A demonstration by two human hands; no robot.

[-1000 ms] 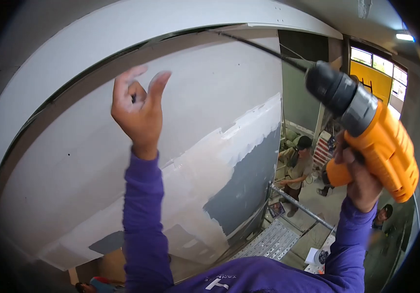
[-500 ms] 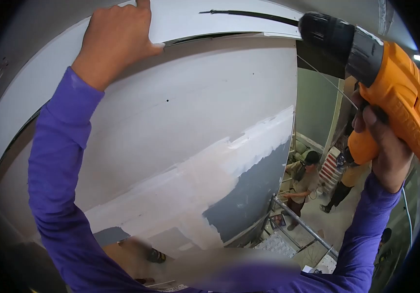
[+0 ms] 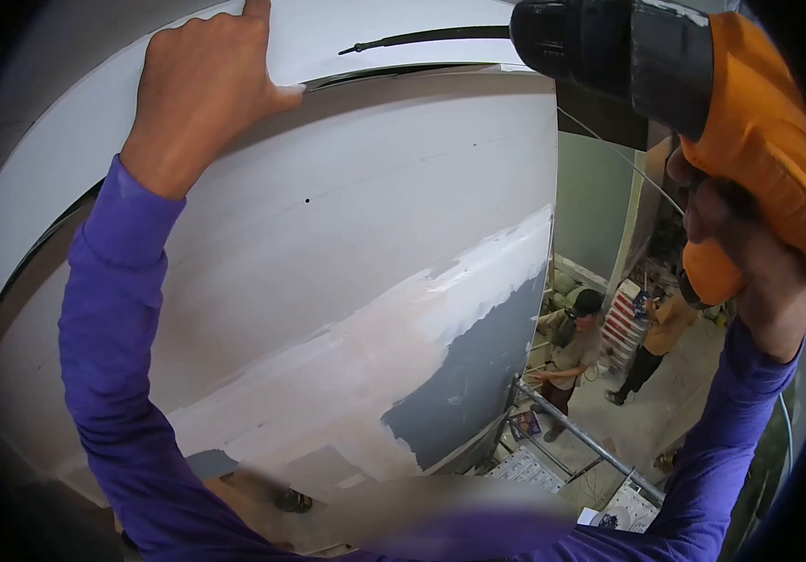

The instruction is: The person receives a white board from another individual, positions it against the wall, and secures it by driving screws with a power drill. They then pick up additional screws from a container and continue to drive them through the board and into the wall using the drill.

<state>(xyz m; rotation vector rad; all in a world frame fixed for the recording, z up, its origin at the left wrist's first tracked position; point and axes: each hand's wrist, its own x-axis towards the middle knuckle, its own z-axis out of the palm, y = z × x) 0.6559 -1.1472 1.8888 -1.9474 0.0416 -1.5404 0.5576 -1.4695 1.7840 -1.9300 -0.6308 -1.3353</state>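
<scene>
My left hand (image 3: 201, 94) is raised and pressed against the white ceiling board (image 3: 347, 28), fingers curled at its lower edge, thumb along the gap above the wall panel (image 3: 328, 234). My right hand (image 3: 749, 253) grips the handle of an orange and black drill (image 3: 693, 75). Its long thin bit (image 3: 421, 37) points left along the ceiling board, the tip some way right of my left hand. Both arms wear purple sleeves.
The wall panel below is part plastered white over grey (image 3: 468, 375). Far below at the right, two people (image 3: 576, 342) stand on a concrete floor beside a scaffold rail (image 3: 590, 440) and metal platform (image 3: 539, 468).
My left hand rose from mid-air, fingers pinched, to press on the ceiling board. The drill lifted and came nearer, its bit now lying across the ceiling board.
</scene>
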